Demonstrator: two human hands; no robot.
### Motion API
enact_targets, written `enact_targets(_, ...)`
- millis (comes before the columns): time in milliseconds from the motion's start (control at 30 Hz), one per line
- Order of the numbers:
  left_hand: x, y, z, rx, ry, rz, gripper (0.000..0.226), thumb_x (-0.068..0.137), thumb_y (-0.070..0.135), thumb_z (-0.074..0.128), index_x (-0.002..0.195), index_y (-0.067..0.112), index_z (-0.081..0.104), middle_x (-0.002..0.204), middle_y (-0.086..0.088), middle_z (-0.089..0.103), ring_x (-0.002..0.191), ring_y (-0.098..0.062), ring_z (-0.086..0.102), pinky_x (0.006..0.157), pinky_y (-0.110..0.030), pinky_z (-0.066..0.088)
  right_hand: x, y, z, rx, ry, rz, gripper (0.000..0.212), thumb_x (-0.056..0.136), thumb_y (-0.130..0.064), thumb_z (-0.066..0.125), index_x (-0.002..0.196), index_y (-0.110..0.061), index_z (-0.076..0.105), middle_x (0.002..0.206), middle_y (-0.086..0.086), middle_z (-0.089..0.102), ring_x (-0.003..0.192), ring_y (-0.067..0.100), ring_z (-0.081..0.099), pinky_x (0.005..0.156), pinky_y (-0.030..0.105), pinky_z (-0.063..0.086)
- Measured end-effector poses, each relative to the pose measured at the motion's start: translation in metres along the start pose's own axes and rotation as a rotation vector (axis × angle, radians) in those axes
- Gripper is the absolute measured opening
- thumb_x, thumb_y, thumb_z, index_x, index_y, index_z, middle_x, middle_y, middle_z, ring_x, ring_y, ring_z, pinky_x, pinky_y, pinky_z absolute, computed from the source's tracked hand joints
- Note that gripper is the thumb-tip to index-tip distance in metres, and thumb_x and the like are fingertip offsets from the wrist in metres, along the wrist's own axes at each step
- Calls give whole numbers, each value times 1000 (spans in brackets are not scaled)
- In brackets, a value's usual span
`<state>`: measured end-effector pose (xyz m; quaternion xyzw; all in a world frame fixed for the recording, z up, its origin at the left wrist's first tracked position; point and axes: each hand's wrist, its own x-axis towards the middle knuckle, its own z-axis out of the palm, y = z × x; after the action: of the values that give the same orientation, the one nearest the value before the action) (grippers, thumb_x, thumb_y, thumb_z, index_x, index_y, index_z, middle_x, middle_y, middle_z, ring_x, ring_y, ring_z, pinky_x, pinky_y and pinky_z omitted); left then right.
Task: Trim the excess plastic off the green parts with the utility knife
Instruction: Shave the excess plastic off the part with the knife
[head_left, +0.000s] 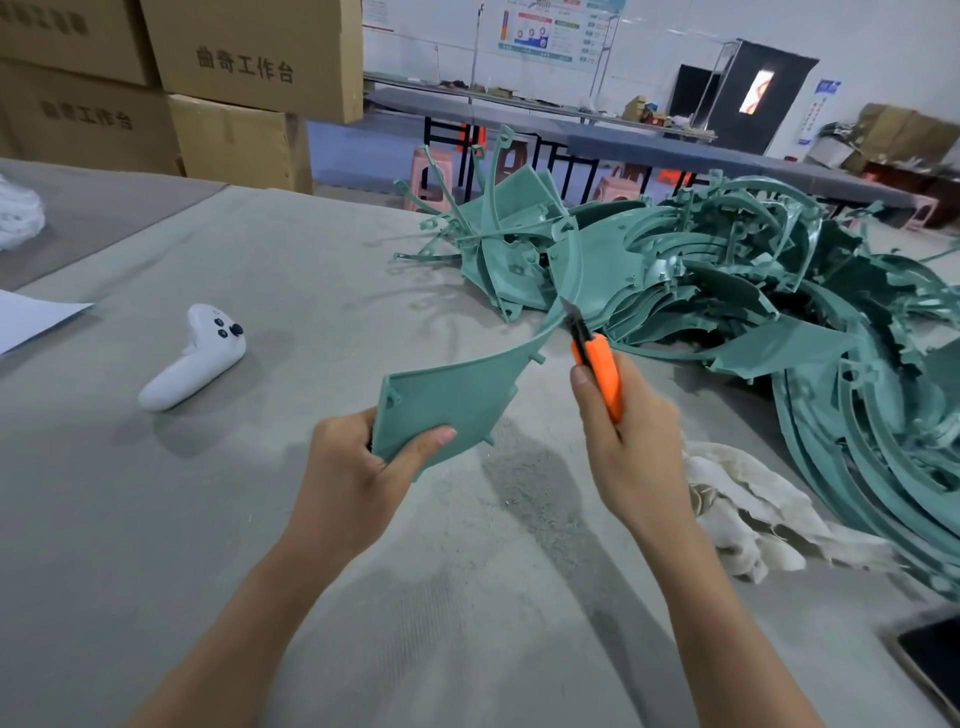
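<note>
Held green part (457, 400): is being kept up off the grey table (249, 545) between the two hands, its broad end towards the person and its narrow curved end reaching out towards the pile of green parts (727, 280)
Left hand (358, 467): is pinching the broad near corner, thumb lying flat on the upper face, the other fingers curling underneath
Right hand (636, 452): is wrapping its fingers round the orange handle of the utility knife (602, 376), thumb lying along the handle's side
Blade (571, 318): is touching the part's outer edge near the narrow far end, pointing away from the person
Step in hand: seems to be shaving flash off that outer edge
Doing it well: the blade is probably wanting a shallow angle, riding the edge so it is peeling the thin excess rather than biting into the body, with strokes running away from the holding hand
Steadying: the grip is sitting far from the cut, so the thin end is likely flexing; holding closer, but behind the blade, should be helping
Watch: the small pegs (539, 358) on the edge may be catching the blade
Shavings (524, 488): are lying on the table below the hands
Cardboard boxes (244, 67): are showing 曲奇工作台 in dark print, clearest on the upper right box
Wall poster (550, 31): is carrying charts and text too small to read
White controller (192, 358): is showing no readable brand, nor is the knife
</note>
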<state>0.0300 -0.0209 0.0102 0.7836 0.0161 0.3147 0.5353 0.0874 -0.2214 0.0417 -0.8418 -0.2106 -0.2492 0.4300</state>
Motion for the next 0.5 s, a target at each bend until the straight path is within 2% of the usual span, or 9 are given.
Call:
enact_targets(100, 0, -1, 1, 26, 37, 54, 31, 70, 33, 73, 71, 2, 72, 79, 1, 70, 63, -29, 62, 53, -38, 48, -5, -2, 2, -18, -37, -16, 33, 99, -38, 43, 84, -9, 50, 54, -5, 43, 46, 10, 42, 44, 22, 28)
enact_targets(233, 1, -3, 1, 73, 75, 90, 37, 71, 34, 71, 67, -4, 69, 63, -15, 66, 55, -33, 60, 50, -43, 47, -16, -11, 8, -15, -115, -86, 28, 103, -39, 43, 85, -17, 45, 51, -9, 40, 43, 12, 42, 42, 24, 27)
enact_targets(367, 1, -5, 1, 91, 67, 130, 42, 72, 38, 71, 69, -5, 69, 59, -20, 65, 53, -40, 60, 50, -46, 44, -11, -9, 7, -8, -66, -17, 29, 102, -37, 46, 85, -13, 49, 52, -8, 41, 45, 12, 41, 44, 25, 27)
enact_targets(433, 0, -5, 1, 100, 60, 158, 51, 72, 46, 68, 66, -5, 68, 56, -20, 63, 50, -37, 58, 48, -43, 43, -8, -6, 4, -37, -46, 25, 32, 100, -39, 44, 86, -11, 50, 52, -6, 42, 45, 11, 40, 44, 26, 27)
enact_targets(500, 0, -5, 2, 135, 61, 192, 50, 75, 44, 67, 63, -5, 65, 51, -18, 60, 45, -33, 54, 45, -38, 39, -10, -7, 5, -58, -60, 12, 30, 100, -39, 43, 88, -12, 50, 53, -4, 44, 44, 11, 40, 44, 28, 29)
